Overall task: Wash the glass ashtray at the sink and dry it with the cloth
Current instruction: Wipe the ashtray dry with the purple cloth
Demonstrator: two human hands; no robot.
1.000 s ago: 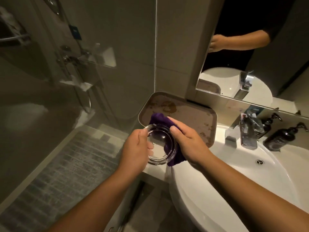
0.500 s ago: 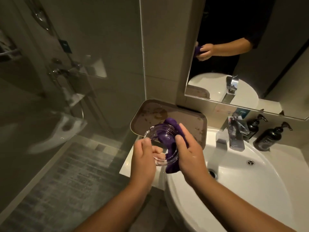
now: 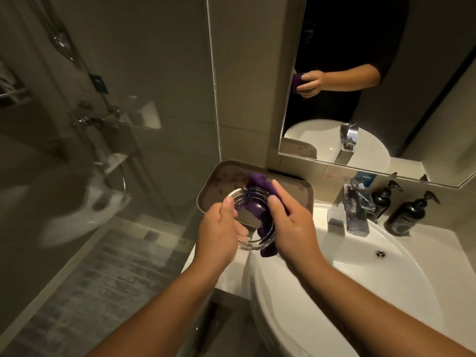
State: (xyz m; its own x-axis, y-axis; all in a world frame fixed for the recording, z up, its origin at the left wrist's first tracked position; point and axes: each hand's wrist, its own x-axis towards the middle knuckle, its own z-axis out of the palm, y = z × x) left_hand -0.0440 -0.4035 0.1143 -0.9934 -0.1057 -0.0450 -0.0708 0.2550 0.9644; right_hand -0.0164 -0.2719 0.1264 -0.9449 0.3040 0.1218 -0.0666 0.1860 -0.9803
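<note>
Left hand [image 3: 219,233]: grip closed on the near-left rim of the glass ashtray [image 3: 251,220], thumb on the rim. The ashtray is held tilted above the surface edge, left of the sink [image 3: 360,279] and near the brown tray [image 3: 216,186]. Right hand [image 3: 291,228]: grip presses the purple cloth [image 3: 260,210] against the ashtray's right side. Faucet [image 3: 353,212] and two dark bottles [image 3: 404,215] stand far right.

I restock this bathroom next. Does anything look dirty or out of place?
Yes: the tray behind the glass ashtray is blotched with brown stains. Nothing else stands out.
</note>
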